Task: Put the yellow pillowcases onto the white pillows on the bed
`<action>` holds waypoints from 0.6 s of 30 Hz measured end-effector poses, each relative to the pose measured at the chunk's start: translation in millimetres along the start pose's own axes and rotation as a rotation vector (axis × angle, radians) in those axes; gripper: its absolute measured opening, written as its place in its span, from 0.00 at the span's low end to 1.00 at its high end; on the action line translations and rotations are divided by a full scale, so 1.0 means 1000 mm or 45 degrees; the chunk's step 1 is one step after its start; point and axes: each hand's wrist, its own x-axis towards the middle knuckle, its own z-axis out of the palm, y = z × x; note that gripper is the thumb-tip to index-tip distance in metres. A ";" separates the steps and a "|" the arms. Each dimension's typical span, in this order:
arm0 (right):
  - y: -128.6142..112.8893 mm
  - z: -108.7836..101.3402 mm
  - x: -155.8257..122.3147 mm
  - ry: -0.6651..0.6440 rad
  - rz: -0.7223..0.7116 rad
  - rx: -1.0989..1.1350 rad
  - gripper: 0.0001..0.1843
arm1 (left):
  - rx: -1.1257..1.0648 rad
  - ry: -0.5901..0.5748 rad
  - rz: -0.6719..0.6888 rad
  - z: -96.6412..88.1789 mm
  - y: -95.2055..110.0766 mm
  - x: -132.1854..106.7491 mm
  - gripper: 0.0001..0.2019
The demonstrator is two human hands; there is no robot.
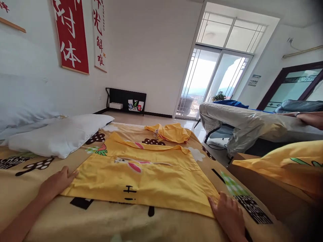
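White walls (151, 50), red banner (71, 35), bright balcony door (212, 80).

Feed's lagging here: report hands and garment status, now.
Left hand flat at yellow pyjama top left edge, right hand on its right corner. Top spread on bed. Crumpled yellow garment lies beyond.

Yellow garment (141, 174): laid flat and spread wide on the patterned bedsheet (106, 222), collar turned toward the far end. A rabbit print (pink ears) is shown across the chest; small black marks are printed near the lower hem. Both near corners are pinned by hands.
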 end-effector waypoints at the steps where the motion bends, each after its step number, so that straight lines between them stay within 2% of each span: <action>1: -0.006 -0.010 0.000 -0.091 0.005 0.005 0.25 | 0.023 -0.038 -0.011 -0.005 0.007 -0.007 0.22; 3: -0.014 -0.025 0.006 -0.271 0.044 0.090 0.22 | 0.033 -0.081 -0.003 -0.012 0.022 -0.018 0.22; 5: -0.014 -0.038 0.017 -0.343 0.066 0.243 0.21 | 0.005 -0.099 0.035 -0.018 0.033 -0.026 0.21; 9: 0.004 -0.064 0.036 -0.200 0.064 0.494 0.22 | -0.089 0.034 0.093 -0.036 0.032 -0.032 0.20; 11: 0.014 -0.070 0.034 -0.154 0.083 0.523 0.23 | -0.123 0.082 0.087 -0.046 0.023 -0.033 0.20; 14: 0.031 -0.062 0.012 -0.100 0.054 0.542 0.22 | -0.149 0.013 0.050 -0.049 -0.002 -0.042 0.19; 16: 0.047 -0.049 -0.009 -0.029 0.067 0.577 0.21 | -0.184 -0.012 0.001 -0.039 -0.024 -0.052 0.18; 18: 0.066 -0.039 -0.025 0.009 0.104 0.568 0.21 | -0.204 0.064 -0.040 -0.024 -0.044 -0.064 0.18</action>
